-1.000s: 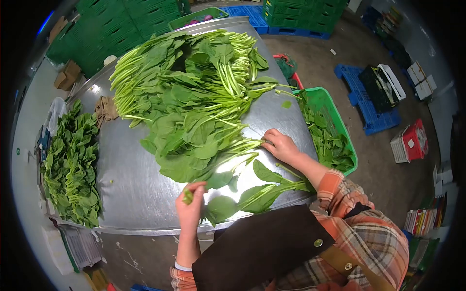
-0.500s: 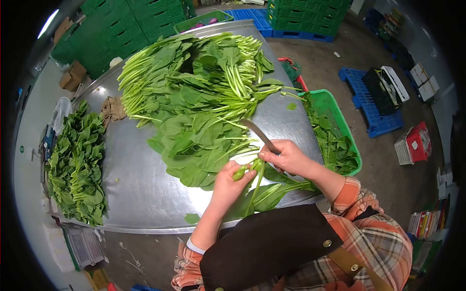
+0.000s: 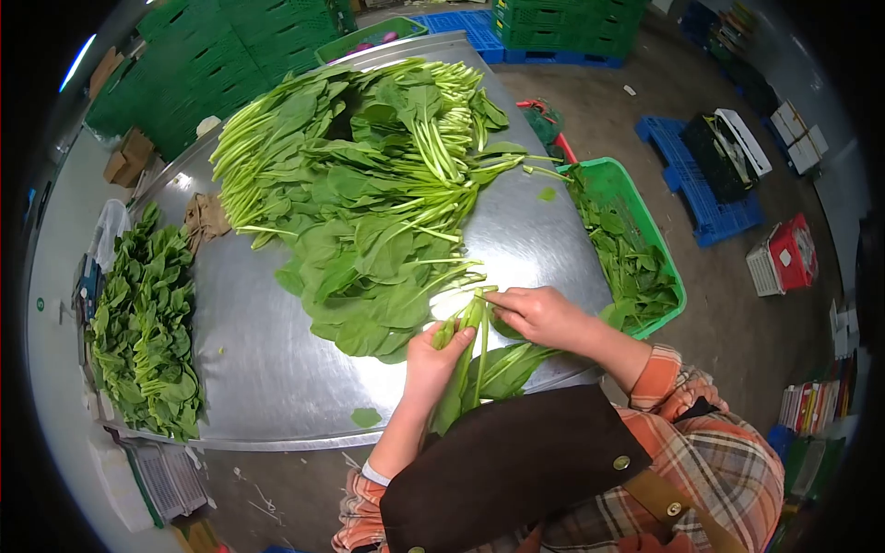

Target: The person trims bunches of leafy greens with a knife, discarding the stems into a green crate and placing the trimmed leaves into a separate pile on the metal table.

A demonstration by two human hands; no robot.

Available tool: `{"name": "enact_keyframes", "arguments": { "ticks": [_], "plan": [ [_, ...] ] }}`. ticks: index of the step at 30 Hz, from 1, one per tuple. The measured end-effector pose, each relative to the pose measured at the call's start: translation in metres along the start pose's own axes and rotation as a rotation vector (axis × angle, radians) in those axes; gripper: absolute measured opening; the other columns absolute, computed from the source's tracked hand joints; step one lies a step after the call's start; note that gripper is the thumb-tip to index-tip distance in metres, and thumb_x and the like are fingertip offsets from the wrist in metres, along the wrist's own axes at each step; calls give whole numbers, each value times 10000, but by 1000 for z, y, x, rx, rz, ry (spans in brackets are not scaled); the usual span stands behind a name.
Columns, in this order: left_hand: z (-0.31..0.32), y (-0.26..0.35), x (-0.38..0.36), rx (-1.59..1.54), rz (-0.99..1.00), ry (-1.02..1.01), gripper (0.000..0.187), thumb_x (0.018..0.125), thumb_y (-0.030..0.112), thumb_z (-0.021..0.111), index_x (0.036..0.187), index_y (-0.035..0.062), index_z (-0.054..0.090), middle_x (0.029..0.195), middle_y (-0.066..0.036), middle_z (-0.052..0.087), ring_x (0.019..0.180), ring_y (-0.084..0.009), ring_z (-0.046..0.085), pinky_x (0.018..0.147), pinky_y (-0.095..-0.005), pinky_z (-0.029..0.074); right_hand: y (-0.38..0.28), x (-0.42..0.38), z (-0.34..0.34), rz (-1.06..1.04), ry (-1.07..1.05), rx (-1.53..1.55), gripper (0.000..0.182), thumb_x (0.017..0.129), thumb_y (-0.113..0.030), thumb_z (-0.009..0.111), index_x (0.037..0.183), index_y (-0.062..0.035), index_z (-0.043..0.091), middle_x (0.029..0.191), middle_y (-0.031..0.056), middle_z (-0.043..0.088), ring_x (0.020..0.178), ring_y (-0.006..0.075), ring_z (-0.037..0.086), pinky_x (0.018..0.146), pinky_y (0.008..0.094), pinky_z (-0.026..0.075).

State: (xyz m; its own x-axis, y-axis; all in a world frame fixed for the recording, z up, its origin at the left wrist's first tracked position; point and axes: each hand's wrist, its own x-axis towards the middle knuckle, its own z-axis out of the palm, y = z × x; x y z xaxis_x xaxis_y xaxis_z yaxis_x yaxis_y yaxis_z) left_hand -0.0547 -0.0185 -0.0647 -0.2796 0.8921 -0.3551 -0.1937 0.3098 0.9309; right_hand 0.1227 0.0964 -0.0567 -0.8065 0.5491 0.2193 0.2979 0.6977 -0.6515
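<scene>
Steel table (image 3: 277,378), leafy stems (image 3: 474,316) pinched by left hand (image 3: 431,361) near front edge, touched by curled right hand (image 3: 544,319), its hold unclear

The table (image 3: 258,369) is silvery grey, streaked with white glare. The large heap of greens (image 3: 346,203) across it mixes deep green leaves with pale yellow-green stems; the smaller pile (image 3: 143,341) at the table's left end is darker green. The stalks (image 3: 482,355) above its near edge are light green, the cloth (image 3: 206,219) on its left side brown. Right of the table, the crate (image 3: 659,240) is bright green, the pallet (image 3: 705,212) blue. At its near edge, the shirt (image 3: 705,442) is orange, grey and cream plaid, the apron (image 3: 507,470) plain blackish brown.
</scene>
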Motion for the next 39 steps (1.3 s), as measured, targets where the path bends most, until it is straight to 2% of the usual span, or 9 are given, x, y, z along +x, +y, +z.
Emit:
{"name": "enact_keyframes", "arguments": {
  "ticks": [7,13,17,21,24,26,31,34,39],
  "plan": [
    [-24,-7,-7,-31,84,-58,276,857,149,643,1078,-3,578,843,-21,591,721,-97,557,643,-245,484,77,-35,29,486,91,48,226,835,-205,610,968,-26,650,837,162,633,737,313,631,698,402,503],
    [-57,0,-20,-396,108,-175,208,846,114,628,1013,20,548,913,-69,569,849,-225,617,758,-352,507,61,19,38,344,259,41,242,815,-247,652,892,-18,649,815,122,612,747,275,616,686,353,483],
    [-65,15,-31,-393,197,-28,177,834,84,632,979,25,549,780,-50,567,729,-162,594,695,-311,501,76,53,59,240,216,154,247,820,-240,645,911,-10,648,776,119,629,691,247,612,656,344,481],
    [-57,23,-45,145,183,231,98,811,46,644,904,26,620,743,-19,593,625,-75,544,589,-238,457,27,61,1,535,153,376,223,837,-209,611,897,5,625,683,97,638,540,153,565,530,316,466],
    [-24,20,-26,800,938,218,210,743,50,690,944,29,634,888,-57,641,716,-202,570,638,-296,469,-6,51,-24,685,-57,542,166,842,-184,591,843,-18,599,656,62,619,466,103,515,443,264,429],
    [1,28,-21,990,981,243,270,700,48,695,961,38,629,966,-65,627,780,-259,551,664,-325,470,-21,42,-21,674,-159,790,169,871,-173,570,799,-20,554,630,39,579,418,51,457,379,216,381],
    [-7,12,-16,965,778,186,267,708,21,682,973,36,658,870,-61,638,698,-206,549,621,-307,465,-14,25,-6,649,-203,987,225,903,-200,533,999,-9,605,677,54,597,468,104,519,445,262,440],
    [-13,3,-18,279,156,183,193,787,74,711,962,6,665,770,3,635,655,-85,535,605,-226,436,-11,14,20,139,-93,481,283,920,-189,510,1143,-32,588,705,78,614,561,170,592,536,302,484],
    [-14,3,-25,152,80,158,229,809,119,710,986,-14,655,760,0,631,669,-54,537,634,-195,427,-11,10,38,140,-145,268,279,906,-161,531,1156,-50,588,797,106,643,738,236,633,689,328,502]
  ]
}}
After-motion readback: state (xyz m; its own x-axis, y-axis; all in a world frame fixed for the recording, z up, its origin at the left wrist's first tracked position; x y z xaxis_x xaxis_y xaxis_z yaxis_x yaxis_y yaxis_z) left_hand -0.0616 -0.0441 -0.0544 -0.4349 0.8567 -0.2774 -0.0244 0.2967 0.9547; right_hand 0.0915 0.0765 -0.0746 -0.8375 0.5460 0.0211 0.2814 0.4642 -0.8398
